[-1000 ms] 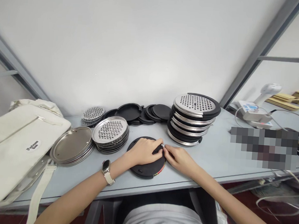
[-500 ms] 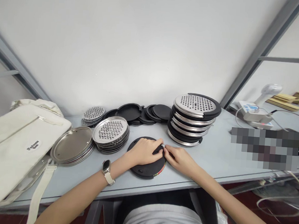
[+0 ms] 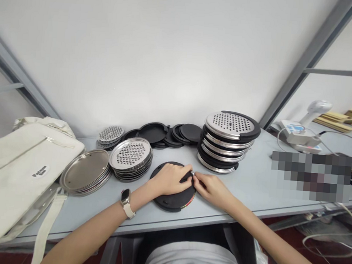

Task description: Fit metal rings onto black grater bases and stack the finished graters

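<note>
A round black disc (image 3: 173,201) lies on the table near its front edge, with a red and yellow strip showing along its right rim. My left hand (image 3: 172,179) rests across the disc, its thumb and fingers closed around a black part at the right side. At that same rim my right hand (image 3: 210,186) pinches a small shiny metal piece (image 3: 192,172), mostly covered by the fingertips. Left of the disc stands a stack of metal grater plates (image 3: 131,153). Behind to the right rises a taller stack of black rings and perforated metal plates (image 3: 229,126).
Plain metal discs (image 3: 84,169) and a white bag (image 3: 23,169) lie at the left. Black round parts (image 3: 153,132) and small grater discs (image 3: 111,133) line the wall. A white device (image 3: 299,133) with cables stands at the right, near a blurred-out area.
</note>
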A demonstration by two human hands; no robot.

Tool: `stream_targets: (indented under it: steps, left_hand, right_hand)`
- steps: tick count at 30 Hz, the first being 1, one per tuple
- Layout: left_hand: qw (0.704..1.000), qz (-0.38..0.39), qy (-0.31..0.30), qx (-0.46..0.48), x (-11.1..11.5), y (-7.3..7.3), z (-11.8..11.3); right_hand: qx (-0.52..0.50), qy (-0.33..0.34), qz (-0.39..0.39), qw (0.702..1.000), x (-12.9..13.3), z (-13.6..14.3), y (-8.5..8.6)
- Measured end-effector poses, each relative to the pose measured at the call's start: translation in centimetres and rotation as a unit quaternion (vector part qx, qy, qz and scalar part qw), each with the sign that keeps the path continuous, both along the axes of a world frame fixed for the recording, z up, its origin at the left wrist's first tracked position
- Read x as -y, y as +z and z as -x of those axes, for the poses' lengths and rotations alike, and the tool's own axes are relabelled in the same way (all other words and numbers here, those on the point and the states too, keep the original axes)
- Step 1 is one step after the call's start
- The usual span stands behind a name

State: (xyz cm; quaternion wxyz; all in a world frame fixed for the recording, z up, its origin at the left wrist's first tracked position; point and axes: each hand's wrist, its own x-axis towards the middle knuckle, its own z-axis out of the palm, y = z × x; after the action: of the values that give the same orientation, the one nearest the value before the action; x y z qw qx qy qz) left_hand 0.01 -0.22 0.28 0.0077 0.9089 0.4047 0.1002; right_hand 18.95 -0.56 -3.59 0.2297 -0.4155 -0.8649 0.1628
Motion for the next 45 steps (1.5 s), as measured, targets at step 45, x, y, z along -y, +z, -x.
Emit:
stream_targets:
  steps: [45]
  left_hand:
    - [1.0, 0.01, -0.001, 0.019, -0.01, -0.1, 0.09]
  right_hand:
    - [-0.039, 0.007, 0.005, 0.999, 0.18, -0.09, 0.18]
